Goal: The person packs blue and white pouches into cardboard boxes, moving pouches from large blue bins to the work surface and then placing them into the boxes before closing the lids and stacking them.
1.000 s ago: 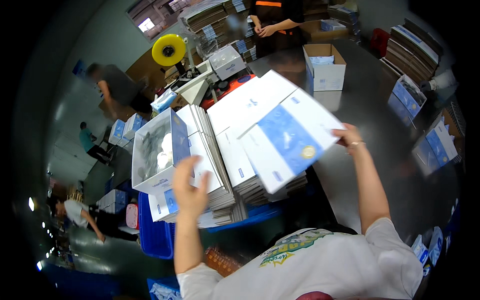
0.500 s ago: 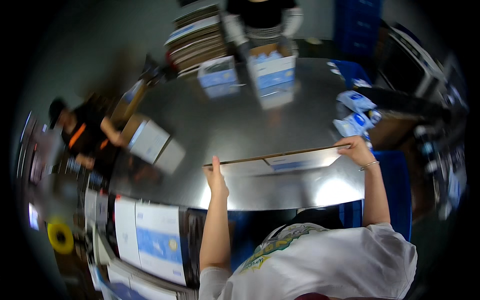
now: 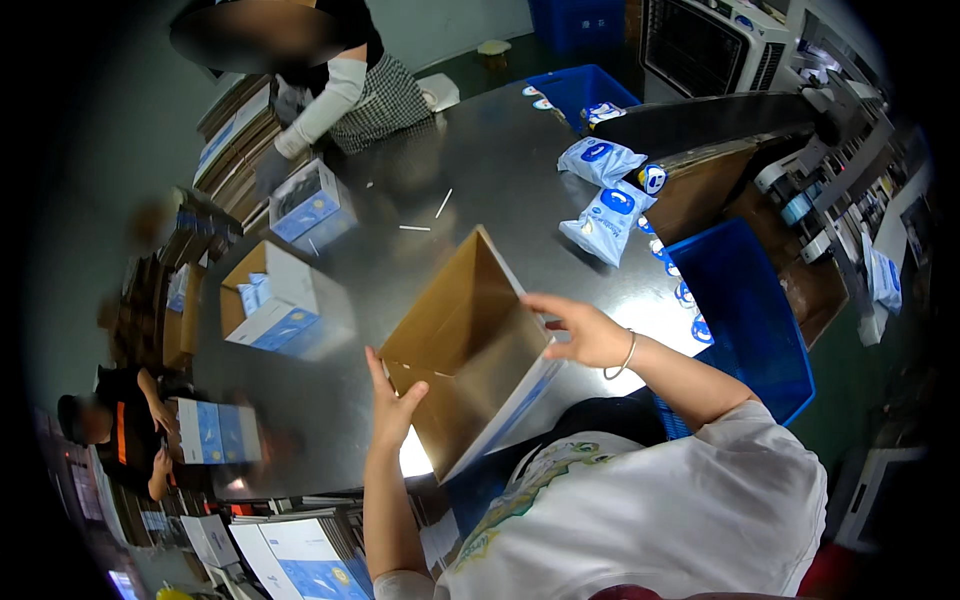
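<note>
An open cardboard box (image 3: 470, 330), brown inside and white and blue outside, tilts over the near part of the metal table with its opening facing up at me. Its inside is bare. My left hand (image 3: 392, 395) grips the box's left side, thumb and forefinger apart around the edge. On the opposite side, my right hand (image 3: 588, 335) holds the right rim with its fingers bent over it; a bracelet circles that wrist. Right of the box, two blue and white plastic packs (image 3: 605, 222) lie near the table's edge.
A box with packs inside (image 3: 268, 330) and a smaller box (image 3: 308, 205) stand on the metal table (image 3: 400, 275). Blue crates (image 3: 735, 300) adjoin its right side. Flat cartons (image 3: 300, 560) are stacked at lower left. One co-worker (image 3: 340, 90) stands opposite, another (image 3: 125, 430) at left.
The flat, folded carton in my hands is now opened out into a box. My view has turned rightward. The pack-filled box has moved from the co-worker opposite to the table's left.
</note>
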Demonstrator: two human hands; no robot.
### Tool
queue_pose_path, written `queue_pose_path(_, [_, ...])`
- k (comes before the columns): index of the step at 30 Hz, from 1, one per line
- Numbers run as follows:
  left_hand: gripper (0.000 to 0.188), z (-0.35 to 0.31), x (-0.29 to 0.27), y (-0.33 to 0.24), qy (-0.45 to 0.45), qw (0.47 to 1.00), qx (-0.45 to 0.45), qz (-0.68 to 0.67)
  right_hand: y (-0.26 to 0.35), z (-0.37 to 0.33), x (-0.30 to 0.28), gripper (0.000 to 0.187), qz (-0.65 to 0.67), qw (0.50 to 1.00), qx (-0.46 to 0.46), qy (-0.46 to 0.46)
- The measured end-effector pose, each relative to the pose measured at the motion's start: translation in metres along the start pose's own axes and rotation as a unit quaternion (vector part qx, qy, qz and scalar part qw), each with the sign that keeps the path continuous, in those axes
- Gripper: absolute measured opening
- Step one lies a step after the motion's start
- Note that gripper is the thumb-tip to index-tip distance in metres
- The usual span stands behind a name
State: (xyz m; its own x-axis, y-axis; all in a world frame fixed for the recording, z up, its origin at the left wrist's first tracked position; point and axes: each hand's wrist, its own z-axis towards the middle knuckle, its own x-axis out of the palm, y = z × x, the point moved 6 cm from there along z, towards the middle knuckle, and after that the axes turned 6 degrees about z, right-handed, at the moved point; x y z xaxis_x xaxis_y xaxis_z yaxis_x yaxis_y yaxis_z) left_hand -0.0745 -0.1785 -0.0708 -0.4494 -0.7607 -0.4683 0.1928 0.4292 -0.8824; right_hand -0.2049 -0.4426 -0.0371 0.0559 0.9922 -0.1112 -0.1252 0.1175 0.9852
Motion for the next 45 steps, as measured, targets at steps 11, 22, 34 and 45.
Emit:
queue_pose_path(11, [0.106,-0.045,0.014,-0.019,0.149,0.968,-0.185,-0.077,-0.050,0.009,0.045,0.052,-0.220,0.722,0.051,0.654])
queue_pose_path(22, [0.087,-0.027,0.036,0.006,0.104,0.909,-0.107,0.389,-0.011,0.104,0.052,0.042,-0.202,0.866,-0.100,0.447])
queue_pose_path(34, [0.078,-0.059,0.118,0.204,0.044,0.852,-0.324,-0.408,-0.067,0.011,0.011,0.080,-0.459,0.858,-0.116,0.199])
queue_pose_path(45, [0.028,-0.001,0.065,-0.077,0.038,0.961,0.129,0.243,-0.218,-0.006,-0.030,0.046,-0.318,0.946,0.034,0.047])
